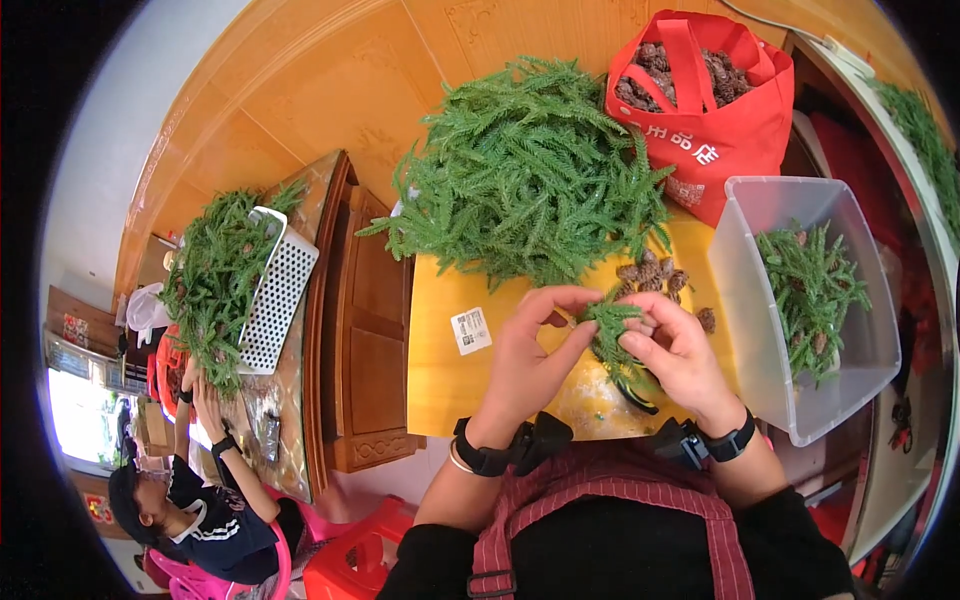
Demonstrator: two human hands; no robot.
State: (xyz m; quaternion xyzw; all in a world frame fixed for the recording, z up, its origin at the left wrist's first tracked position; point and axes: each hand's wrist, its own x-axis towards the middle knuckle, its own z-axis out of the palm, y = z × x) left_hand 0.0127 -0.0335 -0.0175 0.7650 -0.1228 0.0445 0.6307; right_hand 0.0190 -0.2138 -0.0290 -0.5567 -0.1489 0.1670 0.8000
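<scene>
A small green artificial pine sprig [608,347] is held between both hands over the yellow tabletop [440,385]. My left hand [540,345] pinches its upper left part between thumb and forefinger. From the other side, my right hand [688,358] grips the sprig with thumb and bent fingers. Just beyond the fingers lie several brown pine cones [652,272], and a single pine cone [706,320] sits apart near the right hand. Below the sprig shows a curved black handle [637,400] of a tool, mostly hidden. A large heap of loose pine sprigs [530,165] covers the far part of the table.
At the right stands a translucent plastic bin [738,255] with sprigs and cones inside. A red bag [730,150] full of pine cones is behind it. A white label [470,330] lies left. Another person [215,520] works at a table with a white perforated basket [283,300].
</scene>
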